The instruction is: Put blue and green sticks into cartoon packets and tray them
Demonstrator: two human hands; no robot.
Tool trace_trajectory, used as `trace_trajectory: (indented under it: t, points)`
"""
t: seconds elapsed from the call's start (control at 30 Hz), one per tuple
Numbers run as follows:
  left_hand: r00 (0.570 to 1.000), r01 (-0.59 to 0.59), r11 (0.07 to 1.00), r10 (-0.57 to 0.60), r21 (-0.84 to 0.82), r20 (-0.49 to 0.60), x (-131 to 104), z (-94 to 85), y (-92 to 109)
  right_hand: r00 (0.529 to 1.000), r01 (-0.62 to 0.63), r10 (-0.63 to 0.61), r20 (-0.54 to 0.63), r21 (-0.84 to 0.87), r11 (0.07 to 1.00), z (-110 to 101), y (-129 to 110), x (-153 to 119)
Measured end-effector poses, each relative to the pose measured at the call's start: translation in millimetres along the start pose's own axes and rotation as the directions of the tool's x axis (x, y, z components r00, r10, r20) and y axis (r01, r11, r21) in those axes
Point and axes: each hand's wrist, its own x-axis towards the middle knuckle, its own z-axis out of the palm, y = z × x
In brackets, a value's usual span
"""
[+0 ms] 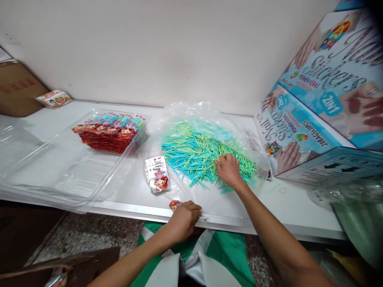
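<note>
At center right, the right hand's [228, 169] fingers are curled, half closed, among green and blue sticks [197, 153]; any grip is unclear. At bottom center, the left hand's [187, 217] fingers bend over a character packet [174, 205] at the counter [131, 195] edge. Stacked packets [109, 133] fill the tray's upper right corner, left of center.

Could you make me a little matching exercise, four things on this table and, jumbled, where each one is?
Things:
1. Right hand
2. Left hand
3. Packets with red lower parts
4. Blue "Nail Stickers" boxes

Places:
A. In a clear plastic tray
B. At the right end of the table
C. On the heap of green and blue sticks
D. At the table's near edge

Right pairs: 1-C, 2-D, 3-A, 4-B
</note>
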Motion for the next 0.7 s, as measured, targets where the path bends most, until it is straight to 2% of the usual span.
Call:
trace_trajectory:
  t: [0.2,0.33,0.4,0.5,0.6,0.7]
  points:
    - [0.986,0.043,0.971,-0.080,-0.235,-0.148,-3,-14.5,5,0.997,-0.058,0.057,0.042,0.044,0.997,-6,-9,10]
    - [0.939,0.041,0.913,-0.174,-0.405,-0.297,5,-35.1,3,0.998,-0.039,0.035,0.048,0.081,0.996,-5,-6,11]
    - [0.881,0.047,0.886,-0.254,-0.461,-0.399,14,-46.7,-1,0.999,-0.010,0.005,0.051,0.097,0.995,-4,-4,9]
    - [0.755,0.052,0.825,-0.401,-0.562,-0.519,34,-63.9,-10,1.000,0.017,-0.018,0.011,0.086,0.996,-5,-1,4]
    - [0.640,0.021,0.715,-0.547,-0.699,-0.540,60,-78.8,-16,0.996,0.085,-0.082,-0.043,0.080,0.993,-13,-1,0]
    - [0.551,-0.057,0.679,-0.590,-0.732,-0.591,92,-86.5,-16,0.971,0.231,-0.238,0.029,0.138,0.963,-23,-11,-5]
